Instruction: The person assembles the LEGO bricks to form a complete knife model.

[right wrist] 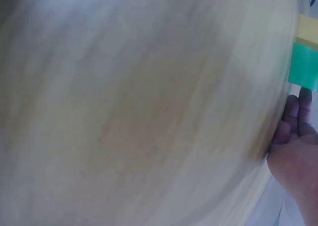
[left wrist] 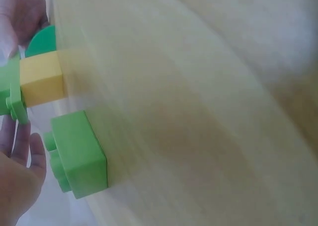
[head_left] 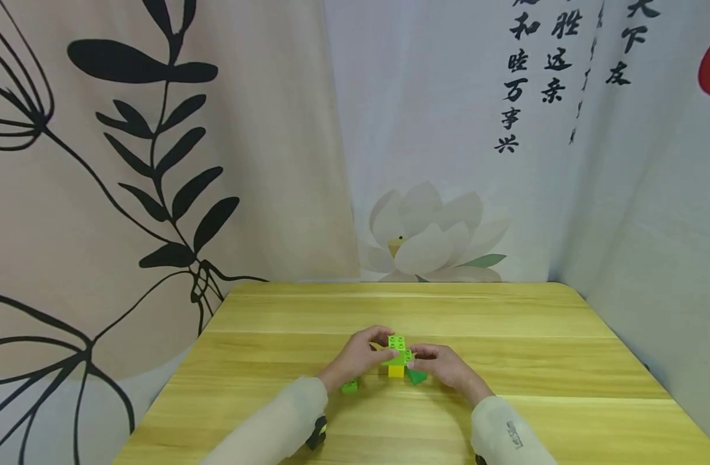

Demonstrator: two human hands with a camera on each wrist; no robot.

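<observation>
Light-green toy building bricks [head_left: 396, 343] are stacked on a yellow brick [head_left: 396, 371] near the middle of the table. My left hand [head_left: 357, 355] pinches this stack from the left, its thumb across the front and its fingers behind. From the right, my right hand [head_left: 445, 367] holds the stack's light-green end between thumb and fingers. A dark-green brick with a curved edge [head_left: 417, 376] stands against the yellow one, just below the right fingers. In the left wrist view, a separate light-green brick [left wrist: 82, 156] sits on the table, its studs facing left in that view.
The wooden table [head_left: 564, 361] reaches back to a curtain with printed plants and writing [head_left: 448, 129]. Another fabric wall [head_left: 651, 226] runs along the right side. A dark wrist device [head_left: 317, 433] shows beneath the left sleeve.
</observation>
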